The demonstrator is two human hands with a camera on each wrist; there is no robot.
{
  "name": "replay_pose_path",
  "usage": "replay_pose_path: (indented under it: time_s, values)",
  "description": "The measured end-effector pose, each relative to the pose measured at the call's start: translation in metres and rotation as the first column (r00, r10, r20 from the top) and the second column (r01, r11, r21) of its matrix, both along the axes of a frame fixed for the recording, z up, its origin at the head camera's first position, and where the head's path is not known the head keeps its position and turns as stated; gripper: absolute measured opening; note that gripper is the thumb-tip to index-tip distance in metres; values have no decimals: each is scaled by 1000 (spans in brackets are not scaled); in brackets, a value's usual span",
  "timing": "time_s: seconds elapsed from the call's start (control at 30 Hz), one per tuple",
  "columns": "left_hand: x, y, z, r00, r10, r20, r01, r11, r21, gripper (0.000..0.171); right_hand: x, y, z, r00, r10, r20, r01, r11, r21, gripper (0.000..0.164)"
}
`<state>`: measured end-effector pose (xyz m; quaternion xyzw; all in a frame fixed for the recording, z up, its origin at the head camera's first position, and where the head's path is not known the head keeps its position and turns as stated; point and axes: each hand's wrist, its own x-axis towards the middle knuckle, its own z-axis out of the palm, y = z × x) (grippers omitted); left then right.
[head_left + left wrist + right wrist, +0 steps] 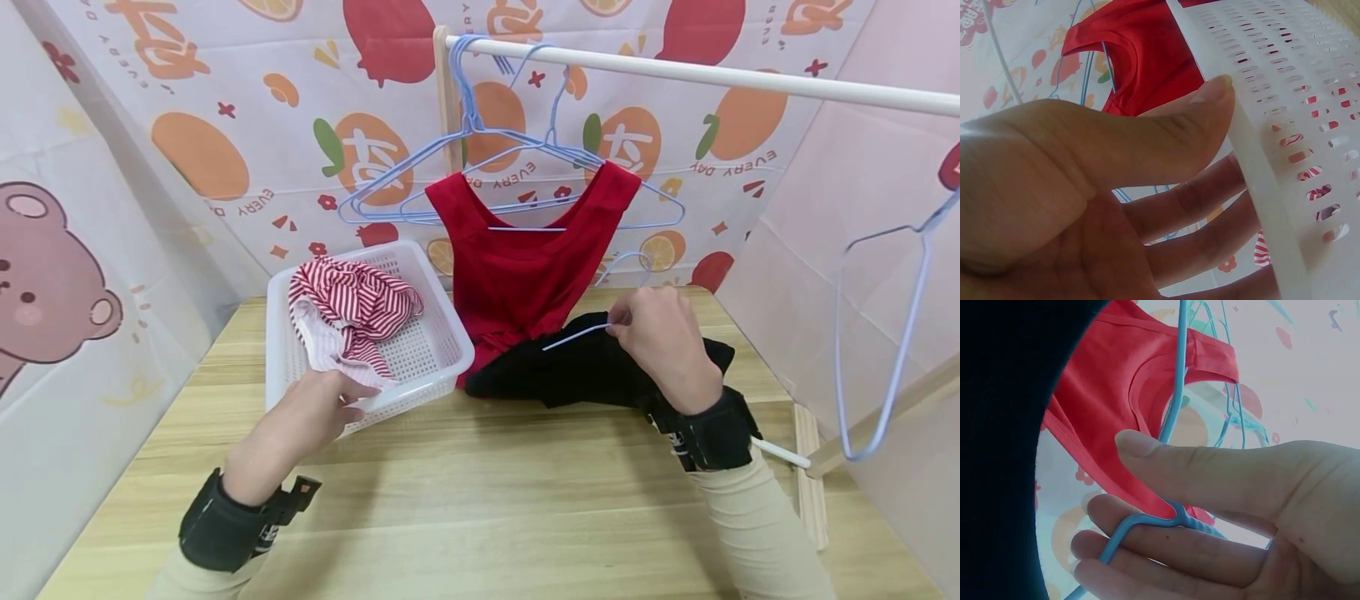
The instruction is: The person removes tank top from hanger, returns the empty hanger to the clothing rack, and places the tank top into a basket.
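head view, left hand: grips front rim of white perforated plastic basket on pale wood-grain table.
right hand: pinches thin light-blue hanger beside black cloth garment.

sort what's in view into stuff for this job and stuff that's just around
Likely for the job:
hanger in the right hand
black garment
basket, gripped by the left hand
striped garment inside it
red garment
rail with other hangers

Just around:
fruit-print backdrop
bear-print sheet

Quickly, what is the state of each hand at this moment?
Left hand: closed, holding the white basket by its rim.
Right hand: closed, holding a blue hanger.
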<state>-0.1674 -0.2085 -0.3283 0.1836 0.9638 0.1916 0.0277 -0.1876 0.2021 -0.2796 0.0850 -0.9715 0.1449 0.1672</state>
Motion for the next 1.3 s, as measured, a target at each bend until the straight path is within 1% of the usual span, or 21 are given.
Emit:
replay_pose_path:
  time_s: [0.17, 0.27, 0.37, 0.47, 0.53, 0.7, 0.83, 1.03, 1.2, 1.3]
  values:
    - [1, 0, 0, 1000, 5, 7, -5, 1000, -2, 27, 3, 2, -4, 1000, -16, 16, 16, 1000, -19, 8]
    - [1, -1, -1, 1000, 5, 5, -5, 1000, -5, 27, 6, 5, -5, 999, -24, 45, 25, 999, -34, 7]
    - [2, -1, -2, 1000, 4, 3, -4, 1000, -8, 27, 9, 8, -5, 996, -47, 79, 51, 997, -51, 6]
    - [3, -1, -2, 1000, 3, 9, -3, 1000, -5, 26, 10, 11, -5, 994, -64, 92, 71, 995, -69, 6]
    - [3, -1, -1, 1000, 1, 1, -1, 1000, -5, 26, 10, 11, -4, 993, -69, 91, 76, 994, -81, 7]
    - [2, -2, 1, 1000, -6, -18, 6, 1000, -4, 26, 11, 12, -5, 994, -68, 84, 74, 994, -75, 6]
    - [3, -1, 2, 1000, 0, -17, -1, 1000, -5, 27, 12, 11, -6, 994, -74, 86, 81, 994, -77, 6]
    - [5, 1, 1, 1000, -1, -24, 1, 1000, -4, 26, 13, 12, -6, 994, -76, 81, 84, 992, -93, 6]
    - [5, -1, -1, 997, -38, -62, 39, 999, 7, 26, 15, 9, -6, 994, -82, 76, 90, 991, -101, 7]
    - [4, 0, 0, 995, -64, -72, 64, 998, -7, 27, 16, 9, -6, 995, -79, 62, 84, 992, -94, 7]
